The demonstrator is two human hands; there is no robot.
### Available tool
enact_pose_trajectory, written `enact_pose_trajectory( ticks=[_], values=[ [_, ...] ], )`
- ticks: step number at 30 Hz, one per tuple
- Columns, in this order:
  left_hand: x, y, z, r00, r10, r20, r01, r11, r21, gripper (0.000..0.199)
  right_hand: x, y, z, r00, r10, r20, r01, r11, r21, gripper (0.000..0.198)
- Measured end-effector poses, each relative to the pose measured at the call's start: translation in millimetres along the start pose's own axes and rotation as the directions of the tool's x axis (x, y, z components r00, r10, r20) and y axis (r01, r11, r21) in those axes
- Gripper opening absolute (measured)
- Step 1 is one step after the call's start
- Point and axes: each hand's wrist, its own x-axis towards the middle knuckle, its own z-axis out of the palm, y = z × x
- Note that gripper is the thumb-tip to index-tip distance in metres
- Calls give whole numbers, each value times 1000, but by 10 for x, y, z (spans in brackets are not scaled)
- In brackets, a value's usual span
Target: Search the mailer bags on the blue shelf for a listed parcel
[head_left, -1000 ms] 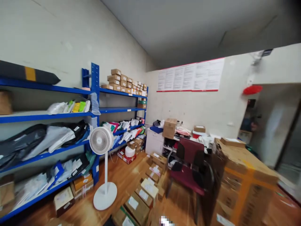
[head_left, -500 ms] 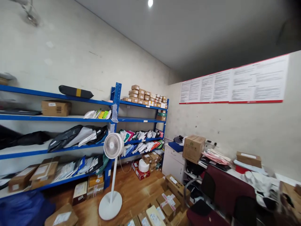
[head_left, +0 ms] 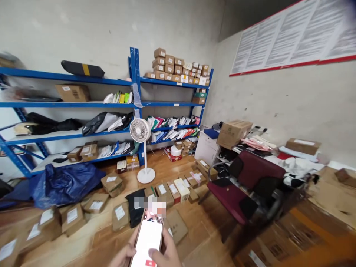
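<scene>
A smartphone [head_left: 147,237] with a bright white screen and a red mark near its bottom is held upright at the bottom middle of the head view. My left hand [head_left: 125,252] grips its left edge, fingers wrapped behind. On the other side my right hand [head_left: 168,250] holds the right edge, its thumb lying over the lower screen. A blurred patch covers the area just above the phone's top. Just beyond the phone, a black parcel bag [head_left: 135,207] and a flat cardboard box [head_left: 175,227] lie on the floor.
Labelled cardboard boxes [head_left: 72,218] are spread over the wooden floor. A white standing fan [head_left: 146,175] stands before blue shelves [head_left: 172,104] loaded with parcels. To the right are a maroon chair [head_left: 233,196] and large cartons [head_left: 280,237]. A blue tarp bundle [head_left: 65,183] lies left.
The view has tilted down, showing more floor and boxes. Both my hands and the smartphone have come into view at the bottom; neither showed before.
</scene>
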Motion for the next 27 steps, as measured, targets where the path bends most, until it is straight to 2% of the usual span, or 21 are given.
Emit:
enact_pose_trajectory(
  ticks=[3,6,9,11,15,19,23,25,27],
  values=[
    [-10,-26,37,995,26,91,-36,993,113,85,10,-117,13,998,-49,-25,51,996,77,48],
    [-16,-77,36,997,6,79,-16,992,125,74,-12,-271,15,990,-12,-138,19,999,46,35],
    [-19,-126,57,998,17,68,-24,994,110,78,-28,-364,10,971,43,-236,-34,998,44,38],
    [-21,-143,92,996,7,84,-14,996,91,81,-28,-385,13,967,47,-249,-33,998,57,41],
    [-15,-155,139,996,-11,92,2,995,102,83,-20,-375,29,978,10,-209,13,994,110,40],
    [7,-168,122,995,-12,94,2,994,110,81,-10,-302,2,975,2,-220,41,981,190,40],
    [48,-214,75,997,-10,82,2,995,101,81,-12,-159,-105,974,14,-225,22,987,157,38],
    [75,-242,51,997,-18,75,12,996,90,83,-30,-96,-165,989,-30,-142,47,992,120,42],
    [100,-257,36,996,-41,76,34,996,86,87,-54,-73,-207,997,-81,5,80,989,122,57]
  ],
)
